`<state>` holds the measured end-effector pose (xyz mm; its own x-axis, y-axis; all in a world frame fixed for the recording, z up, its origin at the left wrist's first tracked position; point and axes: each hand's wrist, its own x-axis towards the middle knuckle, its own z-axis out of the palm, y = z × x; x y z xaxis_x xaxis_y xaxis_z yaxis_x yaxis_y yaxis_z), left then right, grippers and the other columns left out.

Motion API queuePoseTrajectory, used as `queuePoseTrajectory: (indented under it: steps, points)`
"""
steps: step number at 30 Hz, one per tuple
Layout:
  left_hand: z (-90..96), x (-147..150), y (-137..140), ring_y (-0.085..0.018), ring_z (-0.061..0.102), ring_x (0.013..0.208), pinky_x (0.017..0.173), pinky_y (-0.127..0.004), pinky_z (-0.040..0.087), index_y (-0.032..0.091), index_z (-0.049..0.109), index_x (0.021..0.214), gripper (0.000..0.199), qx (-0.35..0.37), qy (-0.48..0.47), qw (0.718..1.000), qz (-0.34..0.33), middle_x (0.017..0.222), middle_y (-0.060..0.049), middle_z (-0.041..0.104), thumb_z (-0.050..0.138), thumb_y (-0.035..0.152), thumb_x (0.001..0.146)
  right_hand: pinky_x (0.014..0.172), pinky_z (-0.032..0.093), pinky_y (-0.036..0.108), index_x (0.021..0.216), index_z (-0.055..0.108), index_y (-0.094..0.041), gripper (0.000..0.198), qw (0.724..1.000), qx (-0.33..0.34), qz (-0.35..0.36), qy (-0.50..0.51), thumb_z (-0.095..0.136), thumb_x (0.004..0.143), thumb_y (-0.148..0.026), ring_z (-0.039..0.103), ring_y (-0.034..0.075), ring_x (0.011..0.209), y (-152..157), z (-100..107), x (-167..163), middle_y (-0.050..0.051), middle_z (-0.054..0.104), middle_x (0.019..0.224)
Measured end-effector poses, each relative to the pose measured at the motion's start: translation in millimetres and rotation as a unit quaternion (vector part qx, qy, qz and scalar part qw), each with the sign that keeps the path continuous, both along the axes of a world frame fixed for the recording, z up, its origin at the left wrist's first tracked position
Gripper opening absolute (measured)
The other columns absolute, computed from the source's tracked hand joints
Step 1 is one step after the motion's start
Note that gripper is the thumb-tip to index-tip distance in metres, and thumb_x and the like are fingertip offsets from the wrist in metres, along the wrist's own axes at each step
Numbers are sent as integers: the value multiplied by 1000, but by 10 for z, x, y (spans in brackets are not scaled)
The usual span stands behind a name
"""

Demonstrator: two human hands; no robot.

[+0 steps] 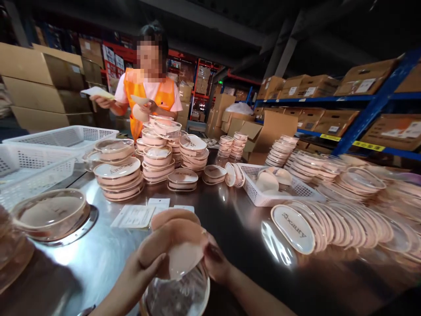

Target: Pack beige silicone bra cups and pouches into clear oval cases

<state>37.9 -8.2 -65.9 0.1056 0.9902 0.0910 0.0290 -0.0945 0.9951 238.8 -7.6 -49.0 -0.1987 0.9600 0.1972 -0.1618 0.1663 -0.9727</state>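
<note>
hands meet low in the head view: our left hand (140, 272) and right hand (217, 263) both pinch a peach powder puff (179, 245), fingers closed on its edges, holding it over the mouth of a clear round case (179, 296) that sits on the shiny steel table (230, 228) right at our side. a second puff (174, 215) lies just behind the first, touching it. white paper slips (136, 216) lie flat on the table beyond that.

at far left we see an open clear case (49, 213) with a puff inside, and behind it white plastic baskets (49, 149). stacks of closed cases (154, 162) crowd the middle of the table. to the right a small white basket (259, 193) holds loose puffs, and a long row of cases leaning on edge (329, 226) runs toward the right border, blurred at its end.

across the table a co-worker in an orange vest (148, 94) holds a flat sheet in one hand and a puff in the other. cardboard boxes on blue shelving (371, 105) fill the background.
</note>
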Motion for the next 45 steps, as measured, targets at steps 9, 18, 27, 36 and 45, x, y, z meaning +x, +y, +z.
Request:
queuePoseTrajectory:
  steps: [9,18,27,36,45]
  points:
    - [163,-47,39,-18,61,59,53,-26,53,14,69,71,48,-131,-72,988,29,63,-3,70,84,54,51,92,54,51,87,77,-19,49,957,68,-199,-201,76,69,-65,70,33,93,497,-45,474,16,75,100]
    - [27,-89,35,-20,62,66,60,-26,53,13,73,75,54,-112,-23,993,10,71,-6,71,77,64,57,55,52,18,104,73,-20,28,965,144,-165,-143,76,79,-32,65,13,62,64,116,245,2,72,77]
    - [-38,-91,0,-19,62,59,54,-25,53,15,71,76,52,-110,-21,994,3,67,-4,70,75,66,65,49,43,17,73,71,-15,25,904,263,-234,-241,61,92,-28,59,12,52,44,165,225,2,65,60]
    - [-49,-122,26,-25,70,70,63,-29,60,15,73,81,53,-85,19,996,-21,75,-7,75,70,67,70,48,34,21,63,61,-16,41,924,219,-210,-234,50,98,-36,48,11,48,27,146,215,-2,51,53]
    - [65,-35,-45,-32,66,118,105,-40,52,20,73,118,51,12,29,998,-63,123,-10,73,69,52,79,56,40,24,90,70,-17,55,971,100,-132,-170,55,88,-70,52,16,61,13,81,178,1,58,65]
